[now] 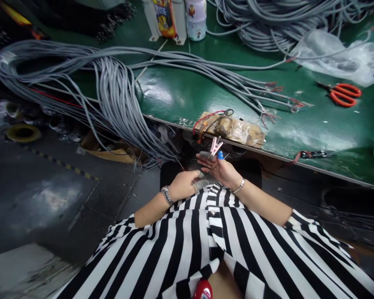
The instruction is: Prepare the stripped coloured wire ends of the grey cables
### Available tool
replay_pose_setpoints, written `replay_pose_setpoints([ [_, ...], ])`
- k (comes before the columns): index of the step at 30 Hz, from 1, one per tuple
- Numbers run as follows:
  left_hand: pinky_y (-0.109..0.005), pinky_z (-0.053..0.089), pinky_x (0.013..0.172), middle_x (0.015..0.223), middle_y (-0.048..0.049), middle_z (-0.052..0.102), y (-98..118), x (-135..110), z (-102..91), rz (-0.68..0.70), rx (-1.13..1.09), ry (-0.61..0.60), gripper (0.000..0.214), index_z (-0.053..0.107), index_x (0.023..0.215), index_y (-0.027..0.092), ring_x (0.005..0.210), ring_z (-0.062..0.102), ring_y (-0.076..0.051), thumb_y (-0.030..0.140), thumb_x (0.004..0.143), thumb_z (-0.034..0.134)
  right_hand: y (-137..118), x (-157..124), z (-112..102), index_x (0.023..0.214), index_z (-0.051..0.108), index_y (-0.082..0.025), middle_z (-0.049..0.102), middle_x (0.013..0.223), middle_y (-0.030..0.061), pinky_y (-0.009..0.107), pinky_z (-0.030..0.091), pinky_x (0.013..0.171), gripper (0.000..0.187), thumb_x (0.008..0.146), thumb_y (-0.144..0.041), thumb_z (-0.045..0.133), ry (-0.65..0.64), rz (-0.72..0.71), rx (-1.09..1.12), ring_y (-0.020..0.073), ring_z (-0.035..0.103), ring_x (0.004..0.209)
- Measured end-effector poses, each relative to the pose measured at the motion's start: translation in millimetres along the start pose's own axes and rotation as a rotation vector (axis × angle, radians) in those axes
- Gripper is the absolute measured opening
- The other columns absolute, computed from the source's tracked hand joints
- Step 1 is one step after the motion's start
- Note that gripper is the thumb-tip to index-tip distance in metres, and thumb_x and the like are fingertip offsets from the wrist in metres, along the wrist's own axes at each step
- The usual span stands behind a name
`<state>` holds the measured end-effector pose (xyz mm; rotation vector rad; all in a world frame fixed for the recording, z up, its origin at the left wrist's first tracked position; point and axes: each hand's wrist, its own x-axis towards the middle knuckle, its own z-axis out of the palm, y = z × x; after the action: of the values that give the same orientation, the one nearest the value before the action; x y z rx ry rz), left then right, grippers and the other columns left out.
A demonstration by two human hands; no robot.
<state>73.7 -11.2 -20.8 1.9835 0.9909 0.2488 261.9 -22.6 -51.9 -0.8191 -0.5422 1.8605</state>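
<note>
Below the bench edge, close to my body, my left hand (183, 185) has thumb and fingers drawn together, with greyish covers on the fingertips. What it pinches is too small to make out. Facing it, my right hand (226, 172) is turned partly palm up and has a blue cap (220, 155) on one fingertip and a grey cover on another finger. A thin wire (227, 156) passes through its fingers, its far end not clear. Just beyond them, a pink clothespin (216, 145) stands at the edge of a taped board (244, 132).
Grey cables (118, 95) hang in a thick bundle over the edge, stripped ends lying right. Orange-handled scissors (345, 94), pliers (314, 154) and a plastic bag (339, 56) lie on the green bench (299, 133). A can (196, 20) and more coiled cable (277, 25) stand behind.
</note>
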Motion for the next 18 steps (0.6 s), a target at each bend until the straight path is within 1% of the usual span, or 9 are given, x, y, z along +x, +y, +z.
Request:
replay_pose_setpoints([
  [3,-0.022,0.037,0.055,0.057,0.0003,0.060,2,6,6.9,-0.050,-0.003,-0.022,0.030,0.062,0.066,0.017,0.054,0.053,-0.012,0.035,0.088,0.053,5,1,-2,0.108,0.069,-0.025,0.065,0.124,0.0072,0.031,0.048,0.085,0.046,0.083,-0.062,0.057,-0.022,0.030,0.004,0.0201,0.061,0.111],
  [6,-0.022,0.036,0.053,0.053,0.0008,0.057,0,10,10.0,-0.065,-0.088,-0.006,0.040,0.059,0.064,0.016,0.051,0.051,-0.011,0.040,0.093,0.045,8,-4,-5,0.108,0.069,-0.022,0.070,0.113,0.0097,0.034,0.049,0.084,0.048,0.072,-0.054,0.074,-0.086,0.056,-0.054,0.0207,0.065,0.098],
  [7,-0.022,0.037,0.053,0.051,0.0009,0.055,-1,11,10.1,-0.066,-0.115,-0.007,0.044,0.059,0.063,0.016,0.049,0.050,-0.011,0.043,0.093,0.042,8,-6,-6,0.106,0.070,-0.021,0.071,0.110,0.0104,0.035,0.049,0.086,0.048,0.072,-0.054,0.074,-0.100,0.048,-0.090,0.0207,0.066,0.096],
  [9,-0.022,0.037,0.051,0.049,0.0010,0.053,-3,12,8.9,-0.059,-0.144,-0.039,0.048,0.058,0.062,0.016,0.047,0.049,-0.010,0.047,0.094,0.039,2,-12,-6,0.105,0.071,-0.020,0.070,0.108,0.0108,0.038,0.048,0.091,0.047,0.077,-0.057,0.068,-0.131,-0.009,-0.195,0.0212,0.065,0.096],
  [13,-0.021,0.037,0.052,0.055,0.0003,0.058,-6,15,0.0,0.005,-0.013,-0.097,0.038,0.060,0.063,0.015,0.051,0.050,-0.011,0.044,0.088,0.052,-24,-31,-4,0.107,0.070,-0.020,0.069,0.102,0.0090,0.042,0.042,0.100,0.041,0.088,-0.054,0.055,-0.265,-0.208,-0.529,0.0222,0.062,0.099],
  [15,-0.020,0.038,0.054,0.060,-0.0001,0.061,-6,17,-9.7,0.024,0.022,-0.092,0.033,0.062,0.067,0.015,0.056,0.052,-0.011,0.042,0.084,0.058,-40,-44,-8,0.101,0.071,-0.021,0.068,0.088,0.0068,0.038,0.047,0.091,0.036,0.092,-0.049,0.051,-0.263,-0.316,-0.692,0.0208,0.062,0.087],
  [16,-0.020,0.039,0.055,0.061,-0.0002,0.062,-5,18,-16.4,0.017,0.002,-0.090,0.032,0.063,0.069,0.014,0.057,0.052,-0.010,0.042,0.085,0.058,-49,-51,-11,0.094,0.071,-0.022,0.065,0.079,0.0054,0.035,0.049,0.080,0.034,0.093,-0.048,0.049,-0.222,-0.359,-0.745,0.0191,0.059,0.077],
  [17,-0.020,0.040,0.056,0.062,-0.0003,0.062,-4,20,-24.2,0.003,-0.038,-0.087,0.032,0.064,0.072,0.014,0.057,0.053,-0.010,0.043,0.085,0.057,-58,-56,-16,0.087,0.070,-0.021,0.061,0.071,0.0041,0.032,0.047,0.068,0.035,0.093,-0.048,0.049,-0.158,-0.394,-0.779,0.0172,0.054,0.067],
  [18,-0.019,0.041,0.056,0.062,-0.0005,0.062,-2,22,-33.1,-0.013,-0.087,-0.082,0.033,0.064,0.075,0.014,0.057,0.053,-0.010,0.044,0.085,0.057,-67,-61,-22,0.077,0.068,-0.021,0.055,0.063,0.0027,0.030,0.042,0.057,0.037,0.093,-0.049,0.049,-0.068,-0.442,-0.790,0.0153,0.048,0.058],
])
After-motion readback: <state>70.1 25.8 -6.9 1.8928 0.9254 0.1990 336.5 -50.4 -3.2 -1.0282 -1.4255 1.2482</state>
